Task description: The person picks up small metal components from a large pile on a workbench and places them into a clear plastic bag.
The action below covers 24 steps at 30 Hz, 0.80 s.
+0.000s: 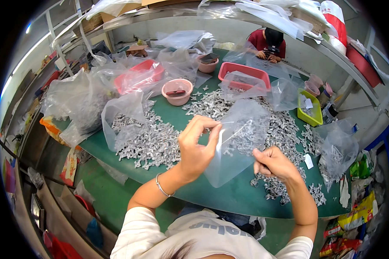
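Observation:
My left hand [199, 142] pinches the edge of a clear plastic bag [233, 159] between thumb and fingertips. On the bag's other side my right hand [274, 163] is closed, its thumb against the curled fingers at the bag's edge. The bag hangs between both hands above the table, and small grey metal parts [151, 142] show through it. Whether any of them lie inside the bag I cannot tell. Heaps of these parts spread over the green table [151, 175], left of and beyond my hands, with more under my right hand.
Behind the heaps stand a pink bowl [177, 100] holding a dark red object, and a red tray [228, 69]. A lime-green basket [311, 114] is at the right. Filled plastic bags [84, 101] crowd the left side. Across the table another person [263, 43] works.

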Motion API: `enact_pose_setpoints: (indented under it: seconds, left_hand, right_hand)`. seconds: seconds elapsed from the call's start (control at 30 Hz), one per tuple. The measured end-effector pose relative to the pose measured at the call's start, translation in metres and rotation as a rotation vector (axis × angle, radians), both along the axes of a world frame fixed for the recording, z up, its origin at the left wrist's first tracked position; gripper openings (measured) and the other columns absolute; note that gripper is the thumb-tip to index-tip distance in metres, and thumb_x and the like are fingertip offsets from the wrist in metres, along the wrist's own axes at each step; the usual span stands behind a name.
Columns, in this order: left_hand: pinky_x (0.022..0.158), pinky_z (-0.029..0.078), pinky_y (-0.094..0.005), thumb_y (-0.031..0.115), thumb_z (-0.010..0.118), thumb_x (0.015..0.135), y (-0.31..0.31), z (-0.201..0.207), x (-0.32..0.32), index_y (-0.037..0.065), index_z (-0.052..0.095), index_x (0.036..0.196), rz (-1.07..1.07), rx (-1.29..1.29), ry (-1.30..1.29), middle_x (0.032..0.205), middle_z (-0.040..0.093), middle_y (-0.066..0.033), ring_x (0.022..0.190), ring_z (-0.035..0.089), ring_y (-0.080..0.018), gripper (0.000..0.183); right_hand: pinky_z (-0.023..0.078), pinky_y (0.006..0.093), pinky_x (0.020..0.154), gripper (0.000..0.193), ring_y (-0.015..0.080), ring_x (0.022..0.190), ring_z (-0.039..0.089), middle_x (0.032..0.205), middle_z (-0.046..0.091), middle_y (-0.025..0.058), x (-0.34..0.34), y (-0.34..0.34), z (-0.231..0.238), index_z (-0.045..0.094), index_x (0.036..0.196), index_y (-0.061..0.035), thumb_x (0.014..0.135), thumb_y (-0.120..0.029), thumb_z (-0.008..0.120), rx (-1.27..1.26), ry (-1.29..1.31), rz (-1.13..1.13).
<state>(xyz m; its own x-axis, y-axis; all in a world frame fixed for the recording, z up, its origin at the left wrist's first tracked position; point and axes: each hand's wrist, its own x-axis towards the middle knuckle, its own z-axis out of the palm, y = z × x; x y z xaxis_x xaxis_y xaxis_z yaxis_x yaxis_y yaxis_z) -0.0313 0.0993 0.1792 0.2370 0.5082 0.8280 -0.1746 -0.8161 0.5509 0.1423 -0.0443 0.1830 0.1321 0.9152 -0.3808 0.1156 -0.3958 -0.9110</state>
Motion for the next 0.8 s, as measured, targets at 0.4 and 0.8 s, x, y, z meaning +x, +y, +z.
enact_pose_setpoints:
  seconds: [0.4, 0.8]
  left_hand:
    - [0.062, 0.043, -0.0202, -0.005, 0.060, 0.077, -0.025, -0.062, 0.001, -0.003, 0.058, 0.081, -0.297, -0.401, 0.291, 0.079, 0.057, -0.0066, 0.068, 0.053, -0.0086, 0.005]
    - [0.058, 0.041, -0.0229, -0.003, 0.062, 0.076, -0.035, -0.060, 0.001, -0.001, 0.059, 0.078, -0.389, -0.523, 0.196, 0.071, 0.058, -0.0062, 0.062, 0.052, -0.0108, 0.004]
  right_hand:
    - [0.041, 0.0364, 0.084, 0.043, 0.0275, 0.105, 0.047, 0.117, 0.048, 0.0160, -0.058, -0.026, -0.010, 0.035, 0.125, 0.0073, 0.085, -0.007, 0.038, 0.397, 1.051, -0.457]
    - [0.042, 0.0287, 0.073, 0.049, 0.0202, 0.098, 0.050, 0.120, 0.045, 0.0142, -0.063, -0.039, -0.039, 0.032, 0.131, 0.0035, 0.087, -0.004, 0.051, 0.526, 0.815, -0.244]
